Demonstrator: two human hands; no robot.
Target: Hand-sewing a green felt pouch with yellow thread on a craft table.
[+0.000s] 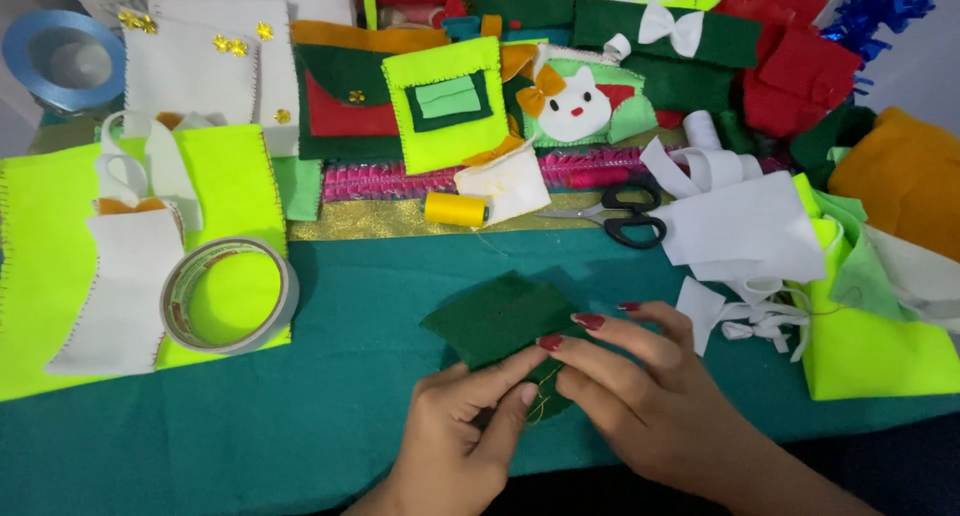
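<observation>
**Two hands pinching one dark green felt piece**

A desk [300, 416] under teal cloth is carrying everything, with its far edge lost beneath heaps of felt. At 9 o'clock one large neon-yellow felt sheet [45, 276] is lying flat, cut off by the frame edge. At 3 o'clock a jumble of white, neon and orange scraps is piling up, too tangled to count. One roll of tape [230, 296], a pale ring, is sitting at 8 o'clock on that sheet. One pair of black-handled scissors [620, 216] is resting at 1 o'clock, and one small spool of yellow thread [455, 209] is lying at 12 o'clock.

Near centre, at 6 o'clock, one dark green felt piece [495, 316] is lying soft and matte, its lower corner hidden by fingers. The left hand [455, 431] is closing its grip on that corner; the right hand [640, 386] is pinching there too. A thin yellowish strand is showing between them; any needle is too small to make out.
</observation>
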